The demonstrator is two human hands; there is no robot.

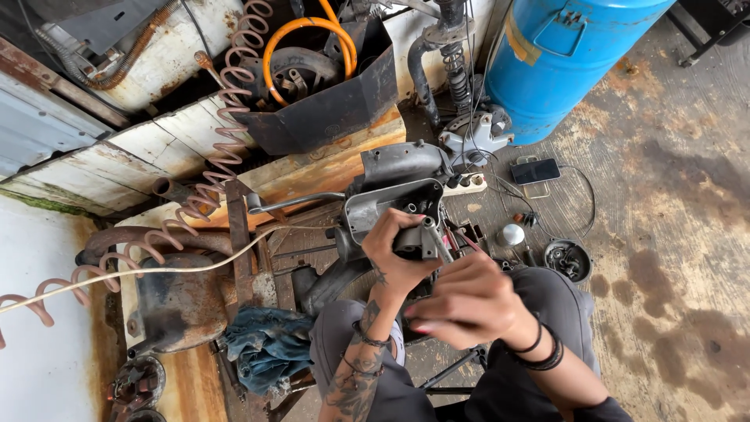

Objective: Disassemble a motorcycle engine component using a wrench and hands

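Note:
My left hand [393,252] is wrapped around a small grey metal part [418,238] held against the open end of a grey scooter headset casing [388,195]. A brake lever [293,203] sticks out of that casing to the left. My right hand [469,303], blurred, sits just below and right of the left hand, fingers curled near the metal part; I cannot tell whether it holds anything. Both wrists wear dark bands.
A blue gas cylinder [558,59] stands at the top right. A phone [535,170], a power strip [467,185] and a round metal hub [567,259] lie on the stained concrete floor. A coiled hose [223,148] and blue rag [266,344] are at left.

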